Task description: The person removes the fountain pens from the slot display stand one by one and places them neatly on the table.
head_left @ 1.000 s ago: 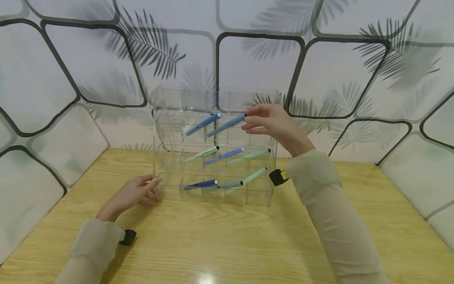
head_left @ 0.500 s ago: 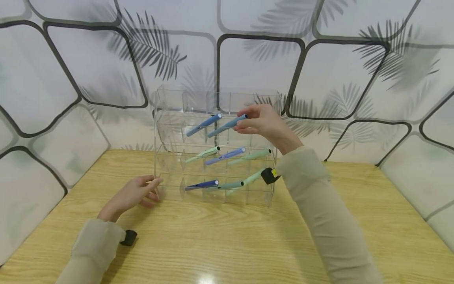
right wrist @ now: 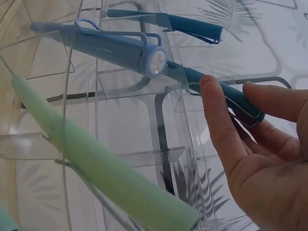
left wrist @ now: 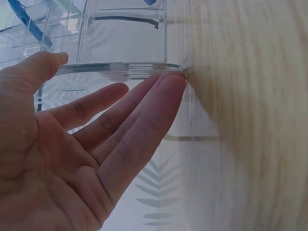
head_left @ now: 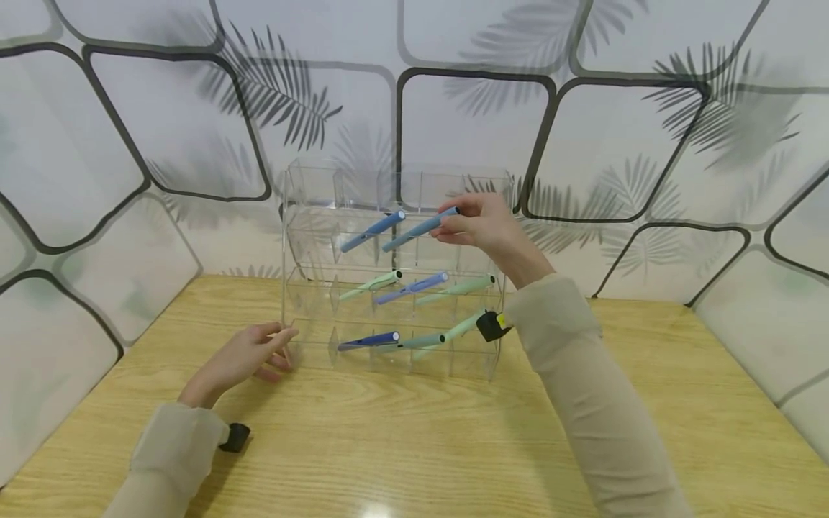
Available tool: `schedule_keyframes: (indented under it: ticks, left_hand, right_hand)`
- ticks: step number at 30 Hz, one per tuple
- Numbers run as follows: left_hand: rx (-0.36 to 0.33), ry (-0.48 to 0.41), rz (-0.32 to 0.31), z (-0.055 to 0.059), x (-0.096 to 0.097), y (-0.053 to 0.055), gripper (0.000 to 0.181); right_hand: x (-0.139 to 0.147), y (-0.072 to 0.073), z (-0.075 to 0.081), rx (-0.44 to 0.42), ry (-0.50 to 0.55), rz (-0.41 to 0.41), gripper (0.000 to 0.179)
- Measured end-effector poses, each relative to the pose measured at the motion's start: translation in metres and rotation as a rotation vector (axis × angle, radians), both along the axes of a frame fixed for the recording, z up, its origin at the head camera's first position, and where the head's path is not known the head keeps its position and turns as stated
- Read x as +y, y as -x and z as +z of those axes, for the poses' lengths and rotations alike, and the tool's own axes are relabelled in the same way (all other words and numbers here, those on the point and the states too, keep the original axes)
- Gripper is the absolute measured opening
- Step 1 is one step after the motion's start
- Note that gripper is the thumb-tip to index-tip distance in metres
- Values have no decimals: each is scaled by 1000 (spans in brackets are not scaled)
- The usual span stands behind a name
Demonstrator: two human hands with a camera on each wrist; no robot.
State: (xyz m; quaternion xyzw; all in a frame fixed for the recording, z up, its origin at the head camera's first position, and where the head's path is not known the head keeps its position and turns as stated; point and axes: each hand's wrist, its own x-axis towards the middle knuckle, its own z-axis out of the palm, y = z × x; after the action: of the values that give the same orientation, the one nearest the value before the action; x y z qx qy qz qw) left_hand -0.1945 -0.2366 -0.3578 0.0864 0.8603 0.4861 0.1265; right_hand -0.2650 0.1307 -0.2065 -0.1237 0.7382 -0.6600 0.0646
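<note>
In the head view, my right hand (head_left: 482, 224) pinches the cap end of a blue pen (head_left: 414, 232) between thumb and fingers. This pen slants across the upper part of a clear acrylic pen rack (head_left: 285, 252). In the right wrist view its wire clip shows beside the fingertips, and the pen (right wrist: 185, 74) points away from the palm. At the rack's lower left corner is my left hand (head_left: 242, 360), fingers extended and relaxed. In the left wrist view, the thumb (left wrist: 43, 67) and fingertips lie right at the edge of the rack's side panel (left wrist: 120, 68).
Another blue pen (head_left: 373, 232) lies left of the pinched one. The middle row holds a pale green pen (head_left: 369, 285), a periwinkle pen (head_left: 411, 288) and a green pen (head_left: 456, 289). Several more, including a dark blue pen (head_left: 369, 341), lie below. A patterned wall (head_left: 473, 137) stands behind the wooden table (head_left: 388, 446).
My right hand has moved left onto the blue pen's cap end and taken hold of it. The pen has since shifted slightly right. My left hand stays at the rack's corner.
</note>
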Motion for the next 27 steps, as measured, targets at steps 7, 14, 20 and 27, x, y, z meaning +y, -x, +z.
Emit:
schedule_keyframes:
  ticks: [7,14,20,27]
  left_hand:
    - [10,0,0,-1,0,1,50]
    - [11,-3,-1,0,1,2,50]
    - [17,-6,1,0,1,3,48]
    - [10,-8,7,0,0,1,47]
  right_hand:
    - [12,-5,0,13,82,-42,33]
    - [29,-11,0,20,184,-60,29]
    - [45,-17,-2,39,263,-50,28]
    - [63,-24,-8,62,335,-19,22]
